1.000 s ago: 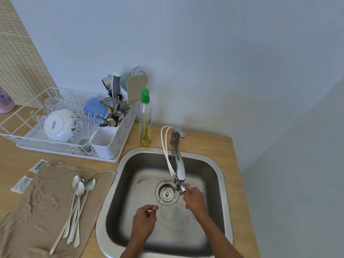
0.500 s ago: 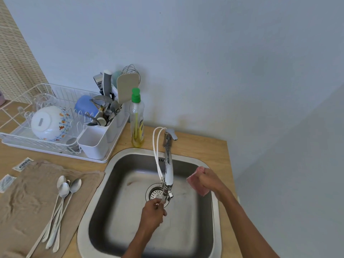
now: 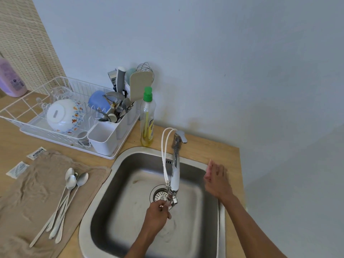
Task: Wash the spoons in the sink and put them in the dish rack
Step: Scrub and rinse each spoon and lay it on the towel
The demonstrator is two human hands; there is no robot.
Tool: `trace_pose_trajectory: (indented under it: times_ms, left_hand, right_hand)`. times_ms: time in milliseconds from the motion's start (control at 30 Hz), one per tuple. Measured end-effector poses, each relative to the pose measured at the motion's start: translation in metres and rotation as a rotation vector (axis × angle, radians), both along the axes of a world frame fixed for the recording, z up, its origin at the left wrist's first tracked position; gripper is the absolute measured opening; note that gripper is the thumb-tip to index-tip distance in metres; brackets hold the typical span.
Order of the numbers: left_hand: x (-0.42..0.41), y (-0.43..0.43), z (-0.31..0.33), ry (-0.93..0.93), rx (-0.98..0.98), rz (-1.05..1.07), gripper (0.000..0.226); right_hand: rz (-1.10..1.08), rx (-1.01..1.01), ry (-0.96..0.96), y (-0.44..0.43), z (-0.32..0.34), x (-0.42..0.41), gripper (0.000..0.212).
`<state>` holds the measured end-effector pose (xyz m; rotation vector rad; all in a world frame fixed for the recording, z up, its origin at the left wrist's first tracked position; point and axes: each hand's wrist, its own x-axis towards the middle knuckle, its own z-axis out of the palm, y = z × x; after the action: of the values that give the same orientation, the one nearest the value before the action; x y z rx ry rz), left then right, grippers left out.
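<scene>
We can read no text. Print on the dish soap bottle, purple bottle and sachets is blurred.

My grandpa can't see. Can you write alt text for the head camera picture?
A person's left hand grips the faucet tip over a steel sink; the right hand is on a pink sponge at its rim. Spoons lie on a cloth nearby.

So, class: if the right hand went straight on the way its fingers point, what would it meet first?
The right hand holds a pink sponge; beyond that, probably the wooden countertop behind the steel sink, then the pale wall. Depth is unclear.
</scene>
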<state>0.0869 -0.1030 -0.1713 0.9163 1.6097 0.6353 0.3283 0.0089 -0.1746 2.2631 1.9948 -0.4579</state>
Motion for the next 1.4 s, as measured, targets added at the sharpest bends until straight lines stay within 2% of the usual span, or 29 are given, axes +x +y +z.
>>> trace_pose_trajectory:
  times_ms: [67,133,200,267,333,367,500,700,800,867,933,1000,1033,1100,1133,1267,1400]
  left_hand:
    - [0.000,0.000,0.002,0.042,0.014,-0.007,0.027]
    - [0.001,-0.001,0.003,0.064,0.005,-0.004,0.030]
    - [-0.002,-0.006,0.001,0.091,0.002,0.017,0.033]
    - [-0.006,-0.013,0.000,0.132,0.005,0.033,0.037]
    - [-0.010,-0.019,0.002,0.149,0.009,0.032,0.039]
    - [-0.013,-0.023,0.004,0.153,0.015,0.025,0.039]
    - [-0.019,-0.033,0.009,0.160,0.024,-0.010,0.040]
    - [-0.033,-0.043,0.004,0.206,-0.001,-0.004,0.039]
    - [-0.036,-0.044,0.003,0.199,0.003,0.006,0.038]
    - [-0.038,-0.046,0.001,0.176,0.001,0.029,0.038]
    - [-0.041,-0.047,-0.003,0.162,-0.011,0.045,0.039]
    - [-0.044,-0.049,-0.006,0.171,-0.021,0.050,0.038]
    - [-0.046,-0.052,-0.008,0.178,-0.026,0.058,0.038]
    - [-0.050,-0.055,-0.012,0.182,-0.039,0.079,0.038]
    - [-0.052,-0.057,-0.014,0.183,-0.046,0.089,0.038]
    - [-0.053,-0.060,-0.015,0.162,-0.063,0.114,0.037]
    - [-0.048,-0.055,-0.010,0.164,-0.061,0.088,0.036]
  right_hand:
    - [-0.057,0.002,0.102,0.000,0.004,-0.001,0.086]
    - [-0.075,0.143,0.162,-0.004,0.016,-0.008,0.085]
    - [-0.038,0.410,0.213,-0.015,0.023,-0.021,0.069]
    - [-0.064,0.516,0.356,-0.032,0.026,-0.043,0.045]
    - [-0.195,0.389,0.530,-0.045,0.015,-0.066,0.021]
    - [-0.270,0.281,0.622,-0.050,0.007,-0.078,0.017]
    - [-0.509,-0.189,1.021,-0.069,-0.009,-0.120,0.029]
    - [-0.576,-0.226,1.204,-0.079,-0.014,-0.137,0.030]
    - [-0.590,-0.241,1.100,-0.076,-0.033,-0.127,0.024]
    - [-0.508,-0.116,0.833,-0.072,-0.055,-0.112,0.018]
    - [-0.378,-0.046,0.548,-0.067,-0.088,-0.094,0.021]
    - [-0.369,0.009,0.405,-0.067,-0.105,-0.085,0.036]
    - [-0.378,0.013,0.375,-0.069,-0.103,-0.087,0.050]
    - [-0.414,-0.009,0.360,-0.069,-0.097,-0.089,0.072]
    - [-0.454,-0.025,0.369,-0.067,-0.098,-0.090,0.076]
    - [-0.523,-0.008,0.352,-0.065,-0.101,-0.086,0.055]
    - [-0.385,0.070,0.275,-0.071,-0.094,-0.084,0.027]
